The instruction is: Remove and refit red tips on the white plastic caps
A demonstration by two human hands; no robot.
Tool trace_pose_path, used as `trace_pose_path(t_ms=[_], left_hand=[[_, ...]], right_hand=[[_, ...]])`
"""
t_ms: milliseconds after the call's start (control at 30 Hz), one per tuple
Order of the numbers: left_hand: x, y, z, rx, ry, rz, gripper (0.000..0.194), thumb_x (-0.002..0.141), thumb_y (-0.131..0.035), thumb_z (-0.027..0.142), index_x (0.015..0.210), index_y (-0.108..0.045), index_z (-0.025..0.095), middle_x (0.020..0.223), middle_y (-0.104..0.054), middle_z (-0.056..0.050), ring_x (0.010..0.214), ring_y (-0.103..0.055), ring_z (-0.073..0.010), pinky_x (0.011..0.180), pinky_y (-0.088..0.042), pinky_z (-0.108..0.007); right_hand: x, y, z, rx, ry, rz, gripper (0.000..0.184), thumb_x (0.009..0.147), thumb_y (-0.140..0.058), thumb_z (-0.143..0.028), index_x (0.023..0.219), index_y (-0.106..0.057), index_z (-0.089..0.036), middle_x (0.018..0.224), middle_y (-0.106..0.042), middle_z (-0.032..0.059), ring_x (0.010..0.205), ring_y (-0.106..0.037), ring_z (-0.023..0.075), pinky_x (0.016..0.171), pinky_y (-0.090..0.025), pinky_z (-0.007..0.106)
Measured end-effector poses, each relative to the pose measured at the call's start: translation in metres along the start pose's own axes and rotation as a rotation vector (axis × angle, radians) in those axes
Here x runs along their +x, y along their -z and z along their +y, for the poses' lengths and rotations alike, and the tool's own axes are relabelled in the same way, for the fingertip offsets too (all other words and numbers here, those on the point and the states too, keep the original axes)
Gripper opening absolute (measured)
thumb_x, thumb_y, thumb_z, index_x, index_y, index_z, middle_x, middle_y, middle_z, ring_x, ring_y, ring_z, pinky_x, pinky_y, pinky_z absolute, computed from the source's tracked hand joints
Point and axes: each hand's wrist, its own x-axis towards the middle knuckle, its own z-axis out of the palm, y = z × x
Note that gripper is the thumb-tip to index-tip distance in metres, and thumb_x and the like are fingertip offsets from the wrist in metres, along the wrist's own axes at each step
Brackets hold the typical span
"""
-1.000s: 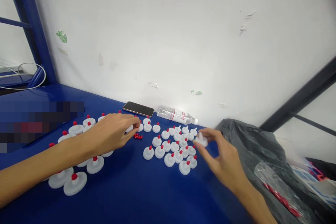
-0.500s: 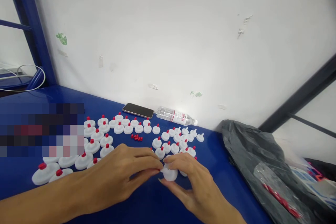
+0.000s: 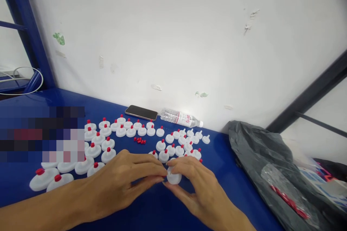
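Observation:
A white round plastic nozzle cap [image 3: 174, 177] is gripped between the thumb and fingers of my right hand [image 3: 199, 187], just above the blue table. My left hand [image 3: 127, 177] is pinched closed, its fingertips meeting the left side of that cap where the spout would be. Whatever sits between the left fingertips is hidden. Beyond my hands lies a small pile of loose red tips [image 3: 139, 140]. White nozzle caps with red tips [image 3: 163, 156] stand behind the held one. A few white caps without red tips [image 3: 206, 139] lie at the back right.
More red-tipped caps [image 3: 93, 149] spread over the left of the blue table [image 3: 217, 177]. A phone [image 3: 141, 112] and a plastic water bottle [image 3: 181, 117] lie along the white wall. At the right are a dark plastic bag [image 3: 244, 151] and a clear bag with red pieces [image 3: 290, 200].
The view has shifted slightly, so most things sit a little further left and up. Both hands keep nearly the same pose around the white nozzle cap.

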Motion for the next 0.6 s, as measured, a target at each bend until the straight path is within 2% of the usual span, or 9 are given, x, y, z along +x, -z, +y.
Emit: trace_pose_path(t_ms=[133,233,333,400,467,533,600], left_hand=[[-0.003,-0.003,-0.001,0.023,0.002,-0.01,0.023,0.119,-0.046,0.029,0.121,-0.069,0.026,0.107,-0.083,0.004,0.088,-0.081,-0.0057,0.075,-0.053,-0.013],[-0.004,-0.003,0.003,0.196,-0.011,-0.027,0.026,0.12,-0.038,0.029,0.124,-0.064,0.026,0.11,-0.082,0.003,0.083,-0.08,-0.0096,0.064,-0.051,-0.024],[-0.005,-0.001,0.008,0.376,0.018,-0.195,0.03,0.118,-0.034,0.022,0.112,-0.064,0.024,0.101,-0.079,0.0,0.069,-0.074,-0.0173,0.055,-0.044,-0.036],[-0.006,0.001,0.011,0.383,0.069,-0.359,0.028,0.11,-0.039,0.011,0.106,-0.063,0.023,0.093,-0.076,-0.001,0.064,-0.07,-0.0204,0.054,-0.042,-0.037],[-0.008,0.001,0.013,0.339,0.133,-0.492,0.029,0.098,-0.045,0.001,0.107,-0.062,0.023,0.093,-0.076,-0.002,0.065,-0.07,-0.0217,0.057,-0.044,-0.037],[-0.009,0.001,0.014,0.295,0.19,-0.564,0.035,0.089,-0.049,-0.003,0.109,-0.061,0.023,0.097,-0.077,-0.002,0.069,-0.072,-0.0222,0.061,-0.046,-0.036],[-0.011,0.0,0.015,0.304,0.208,-0.578,0.04,0.082,-0.051,-0.004,0.111,-0.06,0.023,0.102,-0.077,-0.003,0.073,-0.073,-0.0235,0.065,-0.048,-0.036]], right_hand=[[0.0,0.0,-0.002,-0.045,0.032,0.007,0.013,0.11,-0.063,-0.023,0.122,-0.056,-0.024,0.114,-0.081,0.0031,0.101,-0.079,0.0174,0.095,-0.065,0.029],[0.0,0.0,-0.005,-0.08,0.049,0.035,0.013,0.11,-0.063,-0.021,0.121,-0.056,-0.023,0.114,-0.082,0.004,0.103,-0.079,0.0174,0.097,-0.065,0.028],[-0.001,-0.001,-0.008,-0.109,0.047,0.008,0.01,0.111,-0.059,-0.018,0.118,-0.055,-0.021,0.115,-0.082,0.0063,0.108,-0.079,0.0179,0.098,-0.065,0.027],[-0.003,-0.005,-0.01,-0.13,0.052,-0.011,0.005,0.112,-0.056,-0.017,0.111,-0.054,-0.022,0.115,-0.082,0.0072,0.11,-0.079,0.0189,0.098,-0.065,0.029],[-0.005,-0.012,-0.011,-0.169,0.077,0.005,0.011,0.112,-0.054,-0.016,0.102,-0.053,-0.022,0.112,-0.081,0.0082,0.103,-0.08,0.0203,0.094,-0.067,0.031],[-0.007,-0.018,-0.011,-0.192,0.086,0.017,0.016,0.111,-0.054,-0.013,0.097,-0.052,-0.022,0.106,-0.081,0.0082,0.097,-0.08,0.0211,0.089,-0.068,0.033],[-0.009,-0.024,-0.012,-0.147,0.059,0.013,0.017,0.11,-0.053,-0.013,0.097,-0.051,-0.023,0.104,-0.08,0.0079,0.095,-0.079,0.0207,0.087,-0.067,0.032]])
